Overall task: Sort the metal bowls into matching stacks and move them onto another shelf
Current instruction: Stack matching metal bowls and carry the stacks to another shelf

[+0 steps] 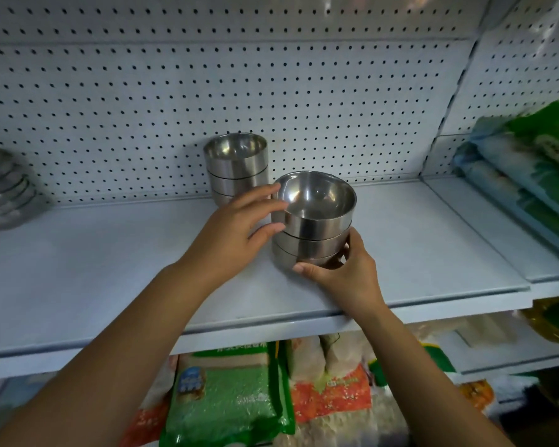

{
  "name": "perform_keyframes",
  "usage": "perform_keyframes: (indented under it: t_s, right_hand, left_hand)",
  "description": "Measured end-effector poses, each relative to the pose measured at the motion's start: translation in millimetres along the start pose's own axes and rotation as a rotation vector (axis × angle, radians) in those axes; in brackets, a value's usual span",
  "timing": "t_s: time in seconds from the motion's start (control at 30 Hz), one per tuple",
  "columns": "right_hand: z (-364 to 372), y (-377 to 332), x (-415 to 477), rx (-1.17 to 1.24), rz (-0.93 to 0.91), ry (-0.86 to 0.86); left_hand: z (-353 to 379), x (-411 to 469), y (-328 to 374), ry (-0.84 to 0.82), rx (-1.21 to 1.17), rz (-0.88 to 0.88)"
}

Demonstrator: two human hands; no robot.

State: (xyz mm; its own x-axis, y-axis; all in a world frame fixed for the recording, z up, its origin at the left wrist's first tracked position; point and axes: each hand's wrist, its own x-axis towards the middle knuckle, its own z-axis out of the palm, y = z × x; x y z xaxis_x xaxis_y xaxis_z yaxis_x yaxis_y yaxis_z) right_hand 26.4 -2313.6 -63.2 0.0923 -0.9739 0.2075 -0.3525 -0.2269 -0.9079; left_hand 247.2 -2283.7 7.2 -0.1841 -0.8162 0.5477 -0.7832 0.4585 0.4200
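A stack of three steel bowls (315, 221) stands on the white shelf (110, 269), a little right of centre. My right hand (342, 272) grips the bottom bowl of that stack, thumb across its front and fingers round its right side. My left hand (239, 224) pinches the rim and left wall of the top bowl with fingertips and thumb. Behind and to the left, a second stack of matching bowls (236, 166) stands against the pegboard back wall.
Several wider, shallow metal dishes (4, 188) are stacked at the shelf's far left. Bagged goods (530, 162) lie on the neighbouring shelf to the right. Packets of grain (226, 395) fill the shelf below. The shelf's front edge (271, 333) runs under my forearms.
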Motion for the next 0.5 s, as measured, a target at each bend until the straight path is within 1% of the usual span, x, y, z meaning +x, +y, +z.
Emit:
perform_keyframes:
  t_s: [0.07,0.2,0.27,0.37,0.5]
  right_hand:
    - [-0.9,0.8,9.7,0.007,-0.002,-0.012]
    - [0.0,3.2,29.1,0.021,0.003,-0.021]
    - [0.9,4.3,39.6,0.027,0.013,-0.031]
    - [1.8,4.9,60.2,0.034,0.029,-0.045]
    - [3.0,5.6,90.5,-0.017,0.045,-0.080]
  left_hand:
    - [5.1,-0.4,-2.5,-0.052,0.087,0.014]
    - [11.3,2.5,-15.3,-0.085,0.275,0.072]
    - [14.9,2.5,-23.8,-0.104,0.342,0.051]
    - [21.4,-7.0,-35.4,-0.131,0.403,-0.070]
    - [33.9,-30.7,-46.6,-0.182,0.406,-0.304]
